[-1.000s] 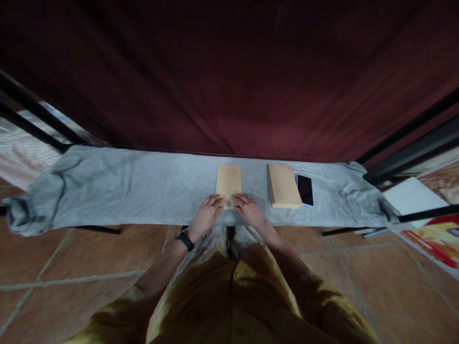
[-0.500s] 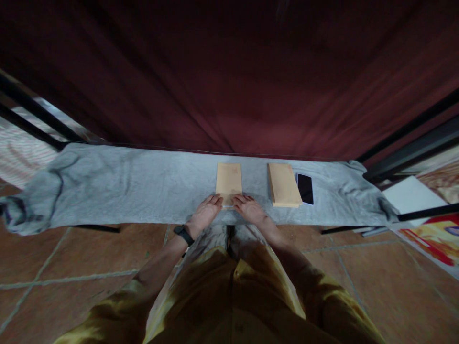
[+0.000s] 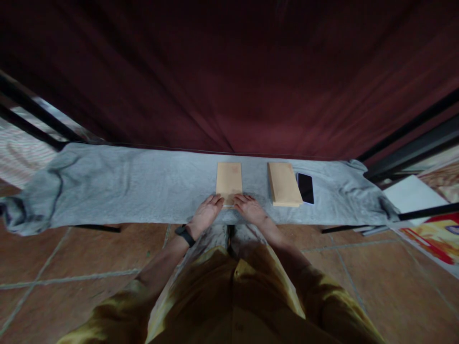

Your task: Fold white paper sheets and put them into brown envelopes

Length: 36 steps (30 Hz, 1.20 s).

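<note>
A tan envelope (image 3: 229, 181) lies flat on a grey cloth (image 3: 143, 186) that covers a narrow table. My left hand (image 3: 205, 215) rests at the envelope's near left corner, fingers stretched out and flat. On the near right corner my right hand (image 3: 250, 210) presses down, its fingers also extended. A thin white edge shows at the envelope's near end between my fingertips. A black band circles my left wrist.
A stack of tan envelopes (image 3: 284, 184) lies to the right, with a black phone (image 3: 305, 188) beside it. A dark red curtain (image 3: 229, 86) hangs behind the table. Black metal bars stand at both sides. White and coloured sheets (image 3: 426, 210) lie at the right.
My hands have flattened slightly on the envelope's near end; the envelope, stack and phone have stayed in place.
</note>
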Available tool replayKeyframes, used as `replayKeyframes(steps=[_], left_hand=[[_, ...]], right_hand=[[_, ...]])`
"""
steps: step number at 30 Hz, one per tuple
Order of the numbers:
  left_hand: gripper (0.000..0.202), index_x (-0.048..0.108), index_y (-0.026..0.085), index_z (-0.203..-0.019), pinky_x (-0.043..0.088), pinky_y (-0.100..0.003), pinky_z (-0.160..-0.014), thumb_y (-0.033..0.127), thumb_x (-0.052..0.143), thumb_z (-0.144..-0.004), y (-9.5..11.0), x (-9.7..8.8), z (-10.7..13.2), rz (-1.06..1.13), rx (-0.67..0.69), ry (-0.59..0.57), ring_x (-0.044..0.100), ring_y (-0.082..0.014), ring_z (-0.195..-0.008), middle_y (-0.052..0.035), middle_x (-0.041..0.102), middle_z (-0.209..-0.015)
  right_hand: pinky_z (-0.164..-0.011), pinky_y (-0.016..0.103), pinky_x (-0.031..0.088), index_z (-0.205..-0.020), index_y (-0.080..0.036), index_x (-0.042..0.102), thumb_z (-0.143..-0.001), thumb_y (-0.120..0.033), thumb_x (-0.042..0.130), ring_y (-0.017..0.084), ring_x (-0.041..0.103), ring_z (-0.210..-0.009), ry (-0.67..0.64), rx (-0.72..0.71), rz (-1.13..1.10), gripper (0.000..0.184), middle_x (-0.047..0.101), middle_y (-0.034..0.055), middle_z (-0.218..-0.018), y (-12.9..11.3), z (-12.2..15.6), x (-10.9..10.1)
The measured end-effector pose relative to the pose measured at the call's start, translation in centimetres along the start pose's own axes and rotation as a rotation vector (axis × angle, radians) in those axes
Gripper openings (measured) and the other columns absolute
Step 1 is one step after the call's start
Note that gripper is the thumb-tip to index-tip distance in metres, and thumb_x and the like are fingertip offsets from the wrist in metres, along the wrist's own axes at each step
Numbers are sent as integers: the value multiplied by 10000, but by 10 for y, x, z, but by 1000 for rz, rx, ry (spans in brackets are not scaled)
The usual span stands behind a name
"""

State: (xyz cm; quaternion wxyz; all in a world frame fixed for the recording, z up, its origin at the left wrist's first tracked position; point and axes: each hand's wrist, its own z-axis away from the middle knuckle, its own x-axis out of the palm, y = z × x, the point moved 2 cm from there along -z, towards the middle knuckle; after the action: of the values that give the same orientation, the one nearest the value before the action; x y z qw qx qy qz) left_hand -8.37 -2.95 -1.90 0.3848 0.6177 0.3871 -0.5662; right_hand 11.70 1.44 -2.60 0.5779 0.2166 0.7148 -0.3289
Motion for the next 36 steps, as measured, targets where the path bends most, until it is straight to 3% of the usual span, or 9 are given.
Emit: replayKeyframes(steps=[6,14,36], left_hand=[[342,591,165,-1293,425,-363,-1098,211,407,-1010,3,-4,-1,-15,-4,-10,534,-229,-1269,-112,615,-1347],[423,582,153,-1300,491,-408,-984,68,401,-927,6,-8,-4,13,34,-33,547,-292,-1241,-184,602,-1354],[433,550,159,-1306,516,-377,-925,31,405,-919,12,-11,-4,-45,58,-78,567,-277,-1208,-170,606,-1327]], right_hand=[[-1055,393,481,-1327,-204,613,-1021,-328,535,226,618,-1206,-13,-15,-7,339,616,100,-1399,4,-1,1],[-1048,397,488,-1374,-206,572,-1014,-279,545,233,622,-1211,-49,-14,0,369,619,115,-1391,4,-3,-1],[-1029,404,501,-1379,-187,568,-1004,-255,536,246,629,-1197,-28,-71,45,382,607,115,-1406,4,-2,0]])
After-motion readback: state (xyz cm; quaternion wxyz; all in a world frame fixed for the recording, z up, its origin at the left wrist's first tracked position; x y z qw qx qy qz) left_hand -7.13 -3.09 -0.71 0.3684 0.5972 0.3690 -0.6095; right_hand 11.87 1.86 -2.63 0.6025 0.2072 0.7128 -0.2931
